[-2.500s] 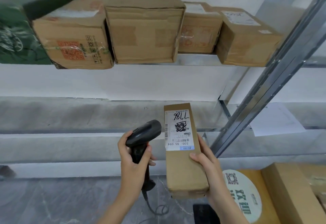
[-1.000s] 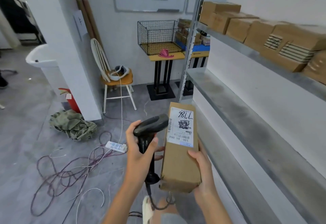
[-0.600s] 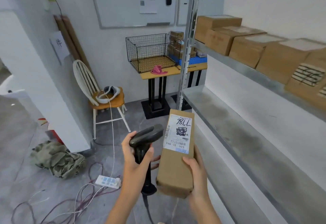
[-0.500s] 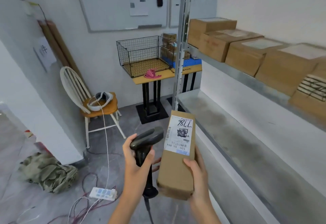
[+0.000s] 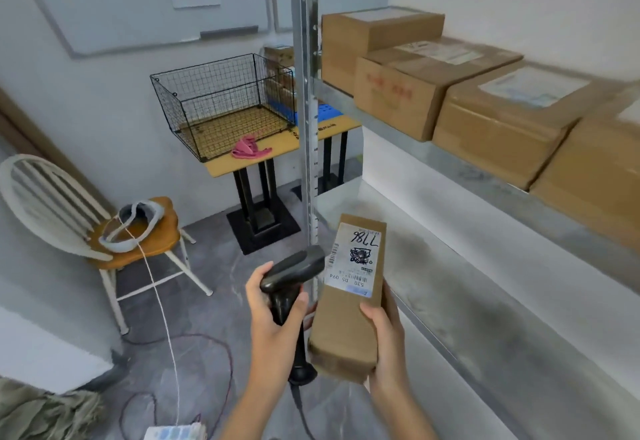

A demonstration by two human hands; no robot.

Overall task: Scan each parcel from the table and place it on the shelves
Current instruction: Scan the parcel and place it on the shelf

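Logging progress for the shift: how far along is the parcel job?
Done: several cardboard boxes already sit on the upper shelf. In hand: the left hand holds the scanner beside the labelled parcel in the right hand. Left: placing it; the lower shelf is bare.

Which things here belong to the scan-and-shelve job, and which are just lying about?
Job: parcel in right hand; scanner in left hand; shelf; shelved boxes.

Lying about: chair; wire basket; pink cloth; floor cables.
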